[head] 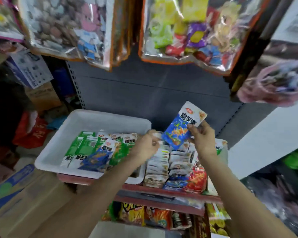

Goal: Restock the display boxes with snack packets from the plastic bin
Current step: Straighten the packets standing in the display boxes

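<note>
Head view looks down on a shop shelf [162, 188] with a red front edge; the right hand [202, 137] holds up a blue snack packet [178, 133], its fingers [192, 128] pinching the packet's right edge, the packet tilted above the display boxes [172, 167]; the left hand [145, 146] is just beside the packet's lower left, fingers curled, pinching what looks like a small pale packet, though blur makes that hard to tell; rows of packets stand packed in the display boxes below both hands; a white plastic bin [58, 152] sits on the shelf to the left, touching the boxes, with green, white and blue packets lying flat inside; large clear bags of sweets [179, 31] hang overhead; more snack bags [144, 215] fill the shelf beneath.
</note>
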`<act>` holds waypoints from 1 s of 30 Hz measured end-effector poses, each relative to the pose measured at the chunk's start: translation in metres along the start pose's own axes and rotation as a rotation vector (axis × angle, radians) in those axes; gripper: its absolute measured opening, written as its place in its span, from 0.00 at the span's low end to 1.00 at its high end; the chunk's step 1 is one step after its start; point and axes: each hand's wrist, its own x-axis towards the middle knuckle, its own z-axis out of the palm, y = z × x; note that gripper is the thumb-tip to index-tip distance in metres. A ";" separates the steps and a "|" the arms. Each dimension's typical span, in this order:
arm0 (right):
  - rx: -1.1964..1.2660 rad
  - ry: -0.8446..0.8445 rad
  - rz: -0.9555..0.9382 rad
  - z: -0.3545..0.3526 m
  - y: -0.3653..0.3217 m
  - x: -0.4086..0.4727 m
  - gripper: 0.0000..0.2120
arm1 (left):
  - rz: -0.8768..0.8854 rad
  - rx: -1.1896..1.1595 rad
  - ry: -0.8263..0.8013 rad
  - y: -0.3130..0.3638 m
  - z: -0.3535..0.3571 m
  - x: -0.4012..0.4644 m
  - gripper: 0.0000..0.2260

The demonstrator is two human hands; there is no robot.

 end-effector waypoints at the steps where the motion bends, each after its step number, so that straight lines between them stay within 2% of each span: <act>1: -0.010 0.020 -0.024 -0.013 -0.001 0.002 0.13 | 0.036 0.046 -0.032 0.008 0.008 0.003 0.18; 5: -0.039 0.056 -0.065 -0.046 0.007 0.010 0.13 | 0.111 0.315 -0.150 0.028 0.031 0.008 0.29; 9: -0.077 0.036 -0.130 -0.060 0.014 0.018 0.10 | 0.136 0.341 -0.126 0.029 0.039 0.002 0.22; 11: -0.117 -0.035 -0.109 -0.060 0.016 0.018 0.10 | 0.180 0.358 -0.105 0.025 0.040 -0.003 0.21; 14: -0.113 -0.271 0.009 -0.058 0.025 0.019 0.09 | 0.176 0.283 -0.051 0.022 0.039 -0.011 0.20; 19: -0.597 -0.516 0.156 -0.057 0.041 0.032 0.10 | 0.169 0.125 0.015 0.022 0.034 -0.014 0.16; 23: -0.672 -0.538 -0.011 -0.051 0.034 0.034 0.04 | 0.191 0.136 0.029 0.020 0.034 -0.012 0.13; 25: -0.753 -0.538 -0.086 -0.048 0.033 0.033 0.04 | 0.174 0.110 0.028 0.018 0.033 -0.011 0.14; 30: -1.030 -0.604 -0.040 -0.038 0.035 0.037 0.08 | 0.133 0.013 -0.005 0.015 0.031 -0.010 0.16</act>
